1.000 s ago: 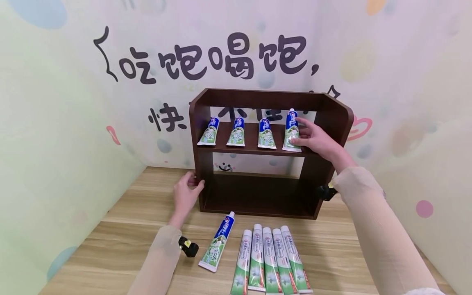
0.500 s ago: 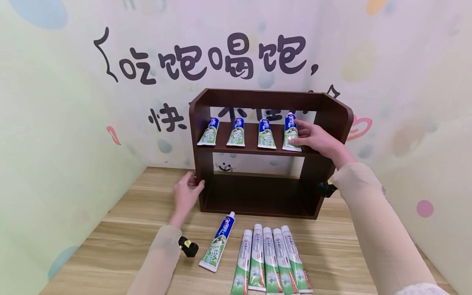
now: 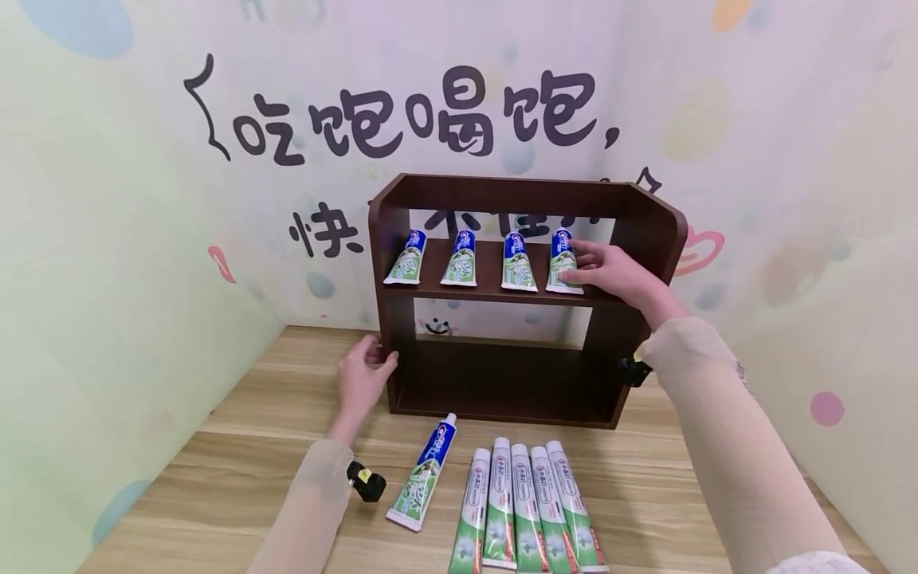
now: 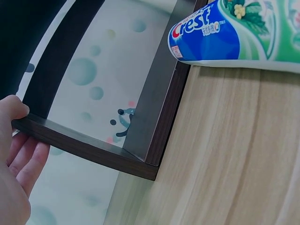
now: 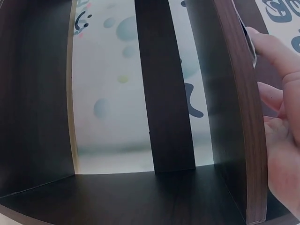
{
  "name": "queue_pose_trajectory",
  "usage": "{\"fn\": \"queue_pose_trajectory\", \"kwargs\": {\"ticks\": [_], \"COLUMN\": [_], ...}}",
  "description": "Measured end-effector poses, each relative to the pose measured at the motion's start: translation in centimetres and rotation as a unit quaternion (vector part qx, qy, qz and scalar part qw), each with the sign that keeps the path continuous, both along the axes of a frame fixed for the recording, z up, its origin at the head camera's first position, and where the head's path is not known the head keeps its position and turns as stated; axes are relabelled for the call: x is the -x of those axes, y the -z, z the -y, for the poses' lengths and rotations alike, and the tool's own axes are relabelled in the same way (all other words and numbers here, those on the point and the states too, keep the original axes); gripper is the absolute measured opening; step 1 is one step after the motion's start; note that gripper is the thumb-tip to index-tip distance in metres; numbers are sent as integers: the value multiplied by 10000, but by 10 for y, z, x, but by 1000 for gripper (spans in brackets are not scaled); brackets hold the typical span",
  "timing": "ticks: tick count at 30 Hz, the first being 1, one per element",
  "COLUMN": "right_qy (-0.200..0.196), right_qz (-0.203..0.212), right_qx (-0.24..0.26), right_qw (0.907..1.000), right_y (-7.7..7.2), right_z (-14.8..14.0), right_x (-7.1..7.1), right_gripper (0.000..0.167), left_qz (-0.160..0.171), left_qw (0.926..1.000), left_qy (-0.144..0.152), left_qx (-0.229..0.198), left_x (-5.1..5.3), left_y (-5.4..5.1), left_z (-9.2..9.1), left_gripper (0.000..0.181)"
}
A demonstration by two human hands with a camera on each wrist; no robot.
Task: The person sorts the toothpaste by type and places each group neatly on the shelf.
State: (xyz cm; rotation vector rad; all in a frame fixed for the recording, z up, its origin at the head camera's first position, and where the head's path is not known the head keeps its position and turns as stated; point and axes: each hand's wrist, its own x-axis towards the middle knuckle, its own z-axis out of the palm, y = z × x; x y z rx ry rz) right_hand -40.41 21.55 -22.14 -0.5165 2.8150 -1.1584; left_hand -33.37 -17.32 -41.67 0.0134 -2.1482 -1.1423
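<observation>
Fourth blue-and-green tube [image 3: 561, 255] has been lowered and slid back on the upper level of the brown shelf [image 3: 502, 379], at about 1–2 o'clock from its centre in the head view. Its top, raised a second ago, is now about level with the three matching tubes [image 3: 460, 259] at 10 to 12, so placement is judged nearly done; release not yet made. Tube is pinched by the right hand [image 3: 610, 273], thumb on its face. Shelf side at 8 is gripped by the left hand [image 3: 364, 379], probably for steadying. Loose matching tube [image 3: 421, 478] is left on the table [image 3: 251, 454] at 7, five white-green tubes [image 3: 528, 510] at 6. "Crest" can be read on the loose one (left wrist view); white-green small print can't be made out. Wall [image 3: 344, 48] lettering at 11: 吃饱喝饱; line below starts 快, rest part-hidden.
</observation>
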Motion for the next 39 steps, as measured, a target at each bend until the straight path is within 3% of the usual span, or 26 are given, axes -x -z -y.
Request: {"fn": "queue_pose_trajectory", "kwargs": {"ticks": [18, 28, 39], "right_qy": [0, -422, -398], "right_qz": [-352, -248, -361], "right_qx": [17, 164, -33], "right_qw": [9994, 9987, 9986], "right_y": [7, 6, 5], "right_z": [-2, -7, -4], "right_x": [-1, -8, -6], "right_gripper": [71, 67, 69], "left_qz": [143, -74, -178], "left_qw": [9999, 10000, 9998], "left_qy": [59, 19, 32], "left_qx": [-21, 17, -16], "left_x": [-1, 0, 0], "left_y": [-1, 1, 0], "left_z": [0, 0, 0], "left_gripper": [25, 24, 23]}}
